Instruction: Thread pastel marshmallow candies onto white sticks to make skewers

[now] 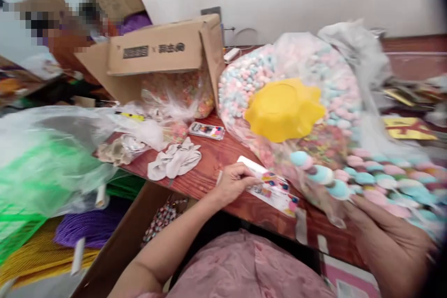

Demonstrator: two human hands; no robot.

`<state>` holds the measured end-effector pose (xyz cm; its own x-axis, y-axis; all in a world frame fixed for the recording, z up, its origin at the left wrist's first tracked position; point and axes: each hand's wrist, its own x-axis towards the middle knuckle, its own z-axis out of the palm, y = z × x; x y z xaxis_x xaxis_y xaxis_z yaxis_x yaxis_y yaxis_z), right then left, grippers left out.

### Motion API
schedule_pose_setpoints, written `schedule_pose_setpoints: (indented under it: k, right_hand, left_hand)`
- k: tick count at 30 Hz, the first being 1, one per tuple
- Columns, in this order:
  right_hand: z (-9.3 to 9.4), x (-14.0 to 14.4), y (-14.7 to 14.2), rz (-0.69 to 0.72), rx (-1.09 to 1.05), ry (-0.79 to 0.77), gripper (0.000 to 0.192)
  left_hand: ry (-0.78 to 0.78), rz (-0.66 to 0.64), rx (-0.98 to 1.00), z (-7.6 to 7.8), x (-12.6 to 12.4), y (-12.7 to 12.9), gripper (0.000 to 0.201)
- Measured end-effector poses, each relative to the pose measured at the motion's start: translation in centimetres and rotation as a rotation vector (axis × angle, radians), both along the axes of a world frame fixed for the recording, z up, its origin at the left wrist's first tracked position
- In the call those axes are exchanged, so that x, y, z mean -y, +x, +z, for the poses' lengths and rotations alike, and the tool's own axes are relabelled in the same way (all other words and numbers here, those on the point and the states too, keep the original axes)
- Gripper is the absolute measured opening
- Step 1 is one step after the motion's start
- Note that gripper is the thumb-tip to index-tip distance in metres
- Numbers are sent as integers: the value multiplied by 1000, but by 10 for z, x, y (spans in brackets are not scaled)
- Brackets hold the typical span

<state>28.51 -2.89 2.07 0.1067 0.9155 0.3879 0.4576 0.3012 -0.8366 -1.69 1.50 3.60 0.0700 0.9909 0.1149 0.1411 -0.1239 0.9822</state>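
My right hand (387,240) pinches the near end of a marshmallow skewer (321,174), a row of blue, pink and white puffs pointing left over the table. At the table's front, my left hand (235,185) has thumb and fingertips pressed together above a white printed card (274,195) with colourful pictures. Whatever those fingertips hold, if anything, is too small to make out. Right of the skewer lies a heap of similar marshmallow skewers (387,174). A yellow scalloped bowl (284,107) rests upside down on a large clear bag of pastel marshmallows (240,77).
An open cardboard box (157,49) on its side contains a clear bag of colourful candy (199,98). Crumpled white gloves (174,160) and a small printed packet (206,131) lie left of my left hand. Bundled purple netting (87,228) is at lower left.
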Motion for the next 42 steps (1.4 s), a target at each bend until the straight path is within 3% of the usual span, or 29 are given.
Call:
schedule_pose_setpoints:
  k: [2,7,17,26,31,36,39,42]
  right_hand:
    - [18,-8,0,54,84,20,23]
    - [39,-6,7,236,298,117,26]
    - [34,3,29,243,500,253,35]
    - [45,8,37,286,1015,514,50]
    - [53,7,41,326,995,537,58]
    - [62,10,46,297,885,438,47]
    - [60,10,49,294,785,333,40]
    - [54,7,50,342,761,334,36]
  left_hand:
    - [26,-14,14,-2,-2,0,23]
    - [97,-50,0,-5,1,11,23]
    - [195,-78,-79,-7,8,12,22]
    - [228,-87,-234,-11,11,14,23]
    - [348,-155,-305,-12,10,13,25]
    - [400,-181,-237,-13,10,10,24]
    - [384,-194,-195,-14,11,9,24]
    - [377,-200,-172,-12,12,10,24]
